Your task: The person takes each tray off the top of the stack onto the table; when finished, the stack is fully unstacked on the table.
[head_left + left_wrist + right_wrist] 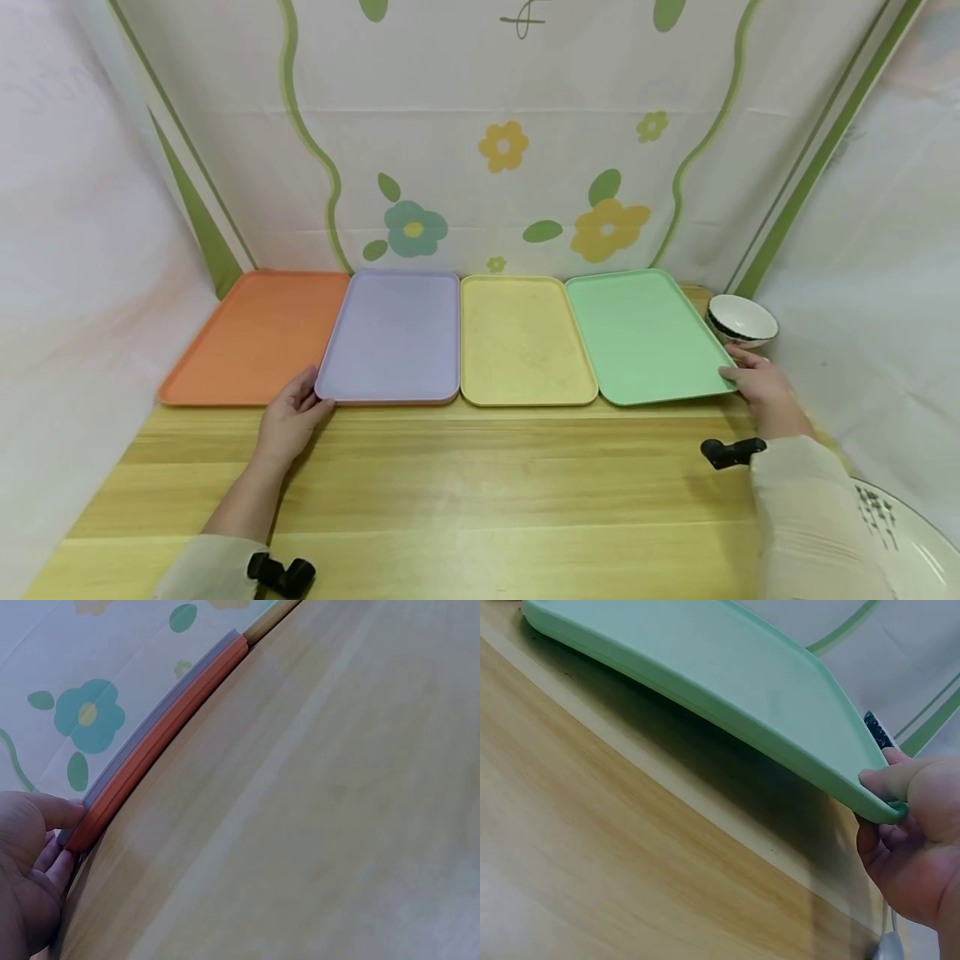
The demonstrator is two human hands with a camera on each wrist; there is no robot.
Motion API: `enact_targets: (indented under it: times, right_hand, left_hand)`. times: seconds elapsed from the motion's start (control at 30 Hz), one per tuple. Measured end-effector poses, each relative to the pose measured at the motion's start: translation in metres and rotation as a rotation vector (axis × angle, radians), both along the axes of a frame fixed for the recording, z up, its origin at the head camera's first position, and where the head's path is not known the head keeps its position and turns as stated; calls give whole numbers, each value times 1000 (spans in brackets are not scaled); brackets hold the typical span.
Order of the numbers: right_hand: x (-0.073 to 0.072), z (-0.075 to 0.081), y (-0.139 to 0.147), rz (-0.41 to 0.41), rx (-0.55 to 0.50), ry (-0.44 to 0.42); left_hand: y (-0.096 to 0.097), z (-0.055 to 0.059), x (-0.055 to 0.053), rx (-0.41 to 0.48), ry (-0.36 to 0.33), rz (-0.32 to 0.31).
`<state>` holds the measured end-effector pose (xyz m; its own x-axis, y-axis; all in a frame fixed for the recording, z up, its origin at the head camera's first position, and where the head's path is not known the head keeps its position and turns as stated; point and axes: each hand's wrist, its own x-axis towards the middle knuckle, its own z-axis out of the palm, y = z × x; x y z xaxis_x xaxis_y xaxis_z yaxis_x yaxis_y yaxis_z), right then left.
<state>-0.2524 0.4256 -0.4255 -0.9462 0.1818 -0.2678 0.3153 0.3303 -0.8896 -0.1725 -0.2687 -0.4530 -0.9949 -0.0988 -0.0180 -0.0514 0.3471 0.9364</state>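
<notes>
Side by side along the back of the table lie an orange tray (255, 337), a purple tray (393, 337), a yellow tray (525, 342) and a green tray (645, 333). An orange layer (161, 750) shows directly under the purple tray's front edge. My left hand (288, 421) pinches the purple tray's near left corner, thumb on the purple rim and fingers lower at the orange layer. My right hand (919, 832) grips the green tray's near right corner, thumb on top and fingers beneath. That corner is tilted up off the table, with a shadow below.
A white bowl (742, 317) with a dark patterned side stands just beyond my right hand. A large white plate (911, 533) is partly visible at the lower right. A floral cloth (502, 192) hangs behind the trays. Bare wood (487, 492) stretches in front.
</notes>
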Motion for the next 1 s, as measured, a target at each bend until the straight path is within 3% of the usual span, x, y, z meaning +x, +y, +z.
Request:
enact_targets:
  times: [0.1,0.23,0.47,0.7,1.0]
  right_hand:
    - [-2,-3,-3,-37,105,-38]
    - [-5,-9,-7,-106,111,-49]
    - [-5,-12,-14,-136,166,-50]
    - [-3,3,-44,-80,221,42]
    - [-7,15,-110,-60,90,182]
  left_hand:
    - [0,0,0,2,3,0]
    - [0,1,0,3,-1,-2]
    - [-1,0,0,-5,-10,-1]
    - [0,2,1,-10,-10,1]
    - [0,2,2,-7,-5,-8]
